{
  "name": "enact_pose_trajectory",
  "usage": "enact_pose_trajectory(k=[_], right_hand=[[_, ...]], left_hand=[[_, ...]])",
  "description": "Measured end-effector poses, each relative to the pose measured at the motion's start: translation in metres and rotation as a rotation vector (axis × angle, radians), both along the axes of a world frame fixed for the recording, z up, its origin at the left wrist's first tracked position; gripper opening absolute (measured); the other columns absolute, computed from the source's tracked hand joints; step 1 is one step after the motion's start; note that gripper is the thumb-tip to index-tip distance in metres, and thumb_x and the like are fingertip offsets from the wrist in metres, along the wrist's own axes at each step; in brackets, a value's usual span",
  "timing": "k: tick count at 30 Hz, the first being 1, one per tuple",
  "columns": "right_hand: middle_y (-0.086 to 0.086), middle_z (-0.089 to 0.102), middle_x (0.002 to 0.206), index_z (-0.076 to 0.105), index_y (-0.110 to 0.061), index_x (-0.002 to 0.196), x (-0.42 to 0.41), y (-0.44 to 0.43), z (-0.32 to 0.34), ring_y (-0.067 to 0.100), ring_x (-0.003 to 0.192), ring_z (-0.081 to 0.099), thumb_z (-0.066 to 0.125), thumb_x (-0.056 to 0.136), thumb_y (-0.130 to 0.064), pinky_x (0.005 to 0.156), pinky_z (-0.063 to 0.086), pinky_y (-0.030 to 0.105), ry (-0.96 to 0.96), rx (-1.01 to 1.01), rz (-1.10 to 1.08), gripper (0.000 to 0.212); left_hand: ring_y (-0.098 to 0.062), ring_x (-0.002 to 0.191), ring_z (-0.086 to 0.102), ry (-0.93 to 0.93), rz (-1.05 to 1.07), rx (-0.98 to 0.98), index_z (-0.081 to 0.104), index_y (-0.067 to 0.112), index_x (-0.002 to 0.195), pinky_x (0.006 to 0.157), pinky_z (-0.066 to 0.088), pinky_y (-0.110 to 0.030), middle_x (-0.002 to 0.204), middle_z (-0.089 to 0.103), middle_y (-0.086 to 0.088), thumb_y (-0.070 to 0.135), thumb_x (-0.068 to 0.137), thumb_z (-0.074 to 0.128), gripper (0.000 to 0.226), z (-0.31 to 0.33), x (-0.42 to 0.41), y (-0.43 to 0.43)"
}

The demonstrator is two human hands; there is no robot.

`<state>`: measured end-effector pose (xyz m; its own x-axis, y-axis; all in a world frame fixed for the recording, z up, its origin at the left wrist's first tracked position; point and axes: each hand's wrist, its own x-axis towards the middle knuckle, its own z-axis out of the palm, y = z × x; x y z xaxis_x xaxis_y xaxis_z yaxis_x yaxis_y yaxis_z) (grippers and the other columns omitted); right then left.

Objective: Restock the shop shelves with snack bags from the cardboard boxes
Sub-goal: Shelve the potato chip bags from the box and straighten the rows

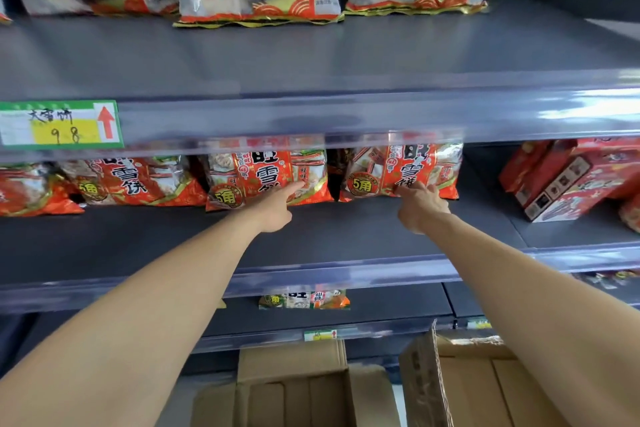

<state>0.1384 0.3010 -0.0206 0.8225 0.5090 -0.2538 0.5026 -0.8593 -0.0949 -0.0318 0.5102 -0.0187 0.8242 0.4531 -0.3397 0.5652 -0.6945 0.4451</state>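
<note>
On the middle shelf (329, 229), red snack bags printed "旺旺雪饼" and "5角" stand upright in a row at the back, long axis vertical, faces forward, with bare shelf in front of them. The left hand (277, 208) points one extended finger onto the centre bag (268, 173), its other fingers curled; the right hand (420, 206) touches the next bag (403, 170) with loosely spread fingers, gripping nothing. A price tag (60, 124) handwritten "9.8" with a red arrow sits on the rail above, and open cardboard boxes (460, 381) stand on the floor below.

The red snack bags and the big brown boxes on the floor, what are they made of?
The red snack bags look like thin glossy plastic film: they shine, crinkle, and have clear patches showing the crackers inside. The boxes look like plain matte brown cardboard, with folded flaps and creases. The left hand and right hand touch the bags' lower edges.
</note>
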Motion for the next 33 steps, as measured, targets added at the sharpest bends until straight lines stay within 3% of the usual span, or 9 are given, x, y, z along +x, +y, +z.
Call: enact_pose_trajectory(k=[5,9,13,17,19,22,26,30,33], right_hand=[[0.005,0.041,0.144,0.035,-0.027,0.145,-0.02,-0.001,0.017,0.034,0.135,0.029,0.043,0.088,-0.007,0.105,0.037,0.045,-0.002,-0.025,0.095,0.061],[0.009,0.049,0.139,0.045,-0.02,0.139,-0.052,-0.003,0.037,0.031,0.128,0.041,0.042,0.091,-0.009,0.104,0.039,0.04,-0.018,-0.029,0.19,0.049],[0.012,0.057,0.131,0.047,-0.02,0.137,-0.1,-0.002,0.075,0.031,0.118,0.055,0.044,0.093,-0.014,0.09,0.046,0.035,-0.039,-0.027,0.358,0.044],[0.014,0.065,0.112,0.056,-0.014,0.119,-0.149,0.004,0.134,0.034,0.101,0.062,0.04,0.098,-0.02,0.067,0.041,0.032,-0.215,0.076,0.56,0.028],[0.011,0.066,0.109,0.058,-0.014,0.115,-0.17,0.009,0.168,0.034,0.099,0.062,0.039,0.097,-0.021,0.068,0.044,0.034,-0.282,0.174,0.615,0.027],[0.009,0.066,0.1,0.061,-0.013,0.104,-0.192,0.018,0.217,0.036,0.094,0.06,0.039,0.097,-0.026,0.068,0.043,0.034,-0.362,0.34,0.634,0.026],[0.01,0.068,0.093,0.064,-0.01,0.1,-0.202,0.041,0.264,0.035,0.088,0.061,0.042,0.095,-0.026,0.074,0.052,0.04,-0.466,0.544,0.644,0.027],[0.012,0.067,0.096,0.061,-0.008,0.096,-0.194,0.08,0.288,0.034,0.09,0.062,0.044,0.094,-0.023,0.071,0.052,0.036,-0.476,0.497,0.618,0.023],[0.011,0.063,0.121,0.059,-0.015,0.12,-0.184,0.114,0.297,0.032,0.109,0.058,0.046,0.094,-0.023,0.087,0.051,0.038,-0.425,0.443,0.55,0.03]], left_hand=[[-0.027,0.138,0.037,0.02,-0.034,-0.024,0.021,0.035,0.15,0.107,0.039,-0.036,0.157,0.025,-0.006,0.003,0.095,0.044,0.068,0.012,-0.009,-0.019],[-0.027,0.132,0.043,0.05,-0.108,0.052,0.031,0.023,0.148,0.105,0.04,-0.035,0.151,0.036,-0.008,0.013,0.097,0.046,0.054,0.032,-0.025,-0.039],[-0.024,0.128,0.046,0.04,-0.211,0.131,0.04,0.018,0.143,0.103,0.039,-0.032,0.146,0.043,-0.006,0.017,0.097,0.046,0.046,0.07,-0.05,-0.057],[-0.022,0.114,0.056,-0.064,-0.253,0.231,0.05,0.018,0.135,0.088,0.047,-0.03,0.133,0.056,-0.003,0.019,0.096,0.048,0.039,0.13,-0.078,-0.071],[-0.022,0.094,0.062,-0.127,-0.247,0.265,0.056,0.023,0.128,0.074,0.046,-0.029,0.109,0.065,-0.001,0.017,0.095,0.046,0.035,0.164,-0.096,-0.075],[-0.019,0.064,0.052,-0.205,-0.236,0.348,0.057,0.027,0.105,0.053,0.037,-0.028,0.073,0.057,0.003,0.018,0.095,0.043,0.02,0.211,-0.124,-0.076],[-0.009,0.075,0.056,-0.285,-0.195,0.373,0.064,0.028,0.107,0.059,0.041,-0.019,0.085,0.061,0.01,0.023,0.095,0.05,0.019,0.263,-0.157,-0.064],[-0.011,0.094,0.057,-0.392,-0.117,0.491,0.063,0.02,0.117,0.077,0.041,-0.023,0.105,0.064,0.005,0.021,0.096,0.051,0.025,0.299,-0.171,-0.012],[-0.014,0.09,0.055,-0.361,-0.074,0.523,0.061,0.016,0.12,0.072,0.041,-0.024,0.103,0.061,0.001,0.018,0.096,0.05,0.026,0.311,-0.165,0.04]])
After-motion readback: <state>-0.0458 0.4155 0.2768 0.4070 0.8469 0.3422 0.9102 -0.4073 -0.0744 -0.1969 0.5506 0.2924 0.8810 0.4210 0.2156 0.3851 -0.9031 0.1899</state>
